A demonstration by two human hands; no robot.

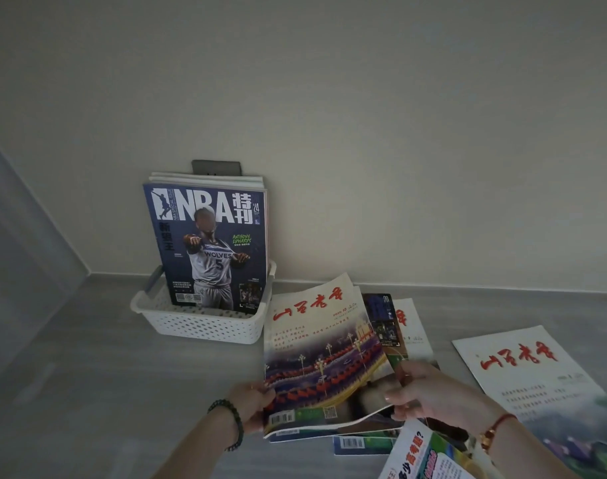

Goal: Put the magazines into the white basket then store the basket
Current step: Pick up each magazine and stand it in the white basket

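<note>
**Figure. Head view of magazines being gathered beside the basket.** The white basket stands on the grey floor at far left of centre, with its far rim near the wall. An NBA magazine stands upright in it, cover facing near. More magazines stand behind that one, and their top edges partly hide a grey socket plate.

Just right of the basket, a red-titled magazine tops a loose pile, its far left corner close to the basket's right wall. The left hand, with a bead bracelet at the wrist, grips its near left edge. The right hand pinches its near right corner with the thumb on top, and that edge curls upward.

A dark magazine and another red-titled issue show from under the pile's far right side. A third red-titled magazine lies flat, well apart at right. A colourful one is at the near edge, below the right wrist. Bare floor lies left of the basket and near the left arm.
</note>
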